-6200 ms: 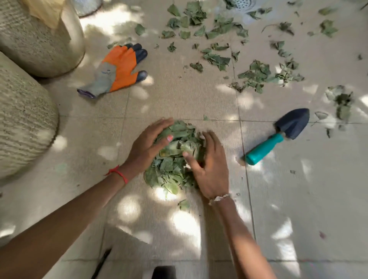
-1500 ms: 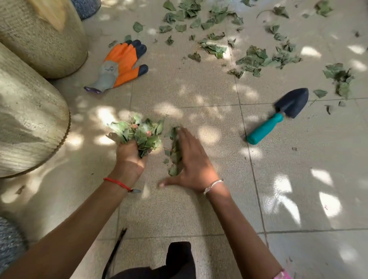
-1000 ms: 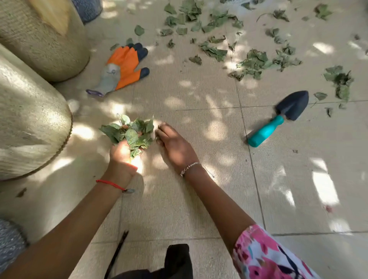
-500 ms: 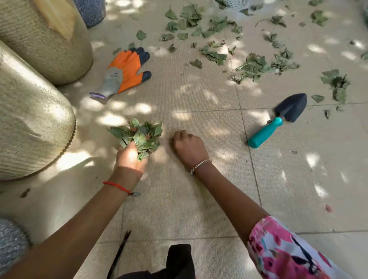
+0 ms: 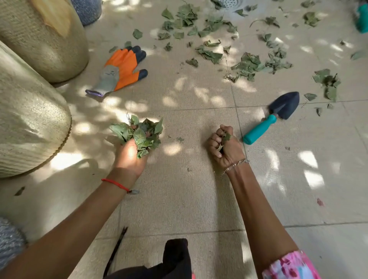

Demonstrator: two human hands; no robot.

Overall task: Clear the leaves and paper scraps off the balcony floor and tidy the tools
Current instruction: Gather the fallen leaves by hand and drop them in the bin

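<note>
My left hand (image 5: 129, 157) grips a big bunch of green leaves (image 5: 139, 133) just above the tiled floor. My right hand (image 5: 225, 147) is curled into a fist round a few small leaf bits (image 5: 226, 137). A trowel (image 5: 272, 117) with a teal handle and dark blade lies on the tiles just right of that fist. An orange and grey work glove (image 5: 119, 71) lies flat further back on the left. Many loose leaves (image 5: 247, 63) are scattered over the far floor. A few tiny crumbs (image 5: 180, 139) lie between my hands.
Two large woven beige planters (image 5: 29, 123) (image 5: 45, 39) stand at the left, a blue pot (image 5: 87, 10) behind them. A floor drain (image 5: 233, 2) sits at the top edge, a teal object (image 5: 362, 18) at the far right. A thin dark stick (image 5: 115, 251) lies near my knee.
The floor pile has been gathered up: my left hand lifted most of it, and my right hand closed on the leftover bits and moved right, toward the trowel.
</note>
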